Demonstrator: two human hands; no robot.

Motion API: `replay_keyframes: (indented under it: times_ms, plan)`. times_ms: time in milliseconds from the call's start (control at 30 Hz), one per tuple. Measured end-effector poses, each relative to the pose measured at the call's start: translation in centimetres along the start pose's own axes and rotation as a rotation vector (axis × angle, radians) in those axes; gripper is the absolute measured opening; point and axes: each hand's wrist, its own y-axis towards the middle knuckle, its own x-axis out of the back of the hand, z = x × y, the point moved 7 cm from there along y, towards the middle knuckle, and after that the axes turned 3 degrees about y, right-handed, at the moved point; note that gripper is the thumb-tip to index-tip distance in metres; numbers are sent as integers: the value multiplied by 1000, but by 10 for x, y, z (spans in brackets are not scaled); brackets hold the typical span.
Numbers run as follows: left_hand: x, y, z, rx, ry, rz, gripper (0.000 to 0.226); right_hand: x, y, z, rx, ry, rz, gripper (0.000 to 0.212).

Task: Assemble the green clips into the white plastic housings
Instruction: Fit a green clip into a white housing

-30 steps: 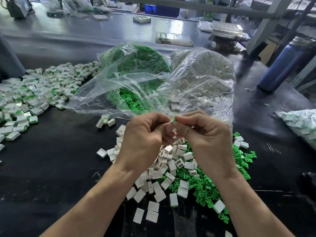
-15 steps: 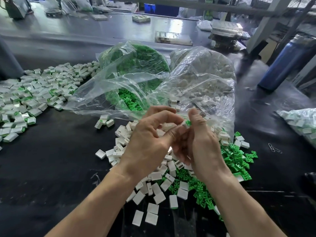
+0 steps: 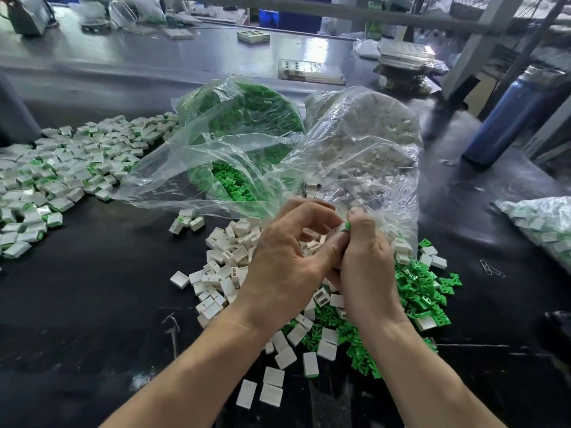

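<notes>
Nearest you: loose white housings and green clips heaped on the black bench. Above them, your right hand pinches a green clip against a housing in your left hand, fingers curled. Risk: clip goes in skewed and jams or pops out. Beyond: two clear bags of stock, finished pile far left, cluttered workshop behind.
</notes>
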Motion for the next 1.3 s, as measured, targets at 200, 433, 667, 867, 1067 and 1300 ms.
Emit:
replay_keyframes:
  times_ms: [200,433,667,867,1067,1300]
  plan:
    - [-4,-2,-1,-10,-75,-6,6,2,1,3,68,-37,-7,54]
    - [-4,-4,0,-13,-155,-21,7,5,4,0,77,-88,-46,51]
    - [-5,-4,4,25,-197,-27,9,3,4,-3,76,-53,-21,55]
    - [7,0,12,90,-205,-71,11,10,7,0,72,-147,48,67]
    - [58,13,35,231,174,-100,12,30,19,10,162,-499,51,51]
    - [153,17,79,519,650,-305,15,52,29,5,45,-743,-6,51]
